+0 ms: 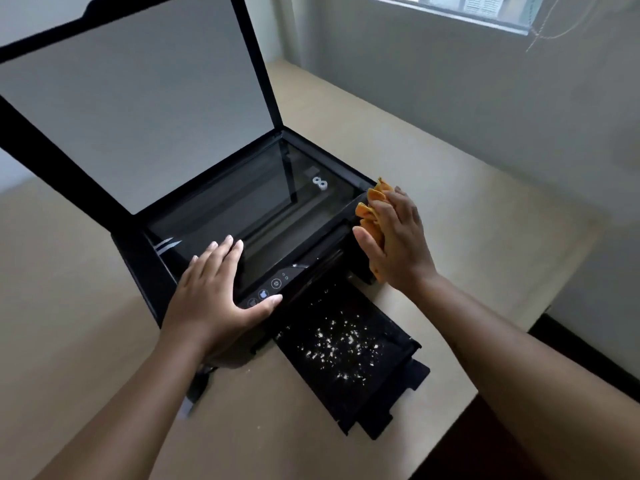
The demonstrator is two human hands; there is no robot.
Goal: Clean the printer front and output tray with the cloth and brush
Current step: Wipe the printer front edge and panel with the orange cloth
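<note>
Orange crumpled cloth (371,216) lies at the black printer's (138,258) front right corner under the right hand's (394,244) straight, close fingers. Left hand (214,292) rests flat, thumb spread. Speckled black output tray (381,386) juts toward the person.

The printer (138,265) sits on the worktop (69,306), its lid (121,109) raised behind the scanner glass (249,202). The output tray (381,403) juts out in front, with specks (339,341) lying on it. The left hand (214,292) rests flat on the printer's front left corner. The right hand (398,237) presses the cloth (372,199) against its right end. A window (450,5) lies far behind, to the right.
</note>
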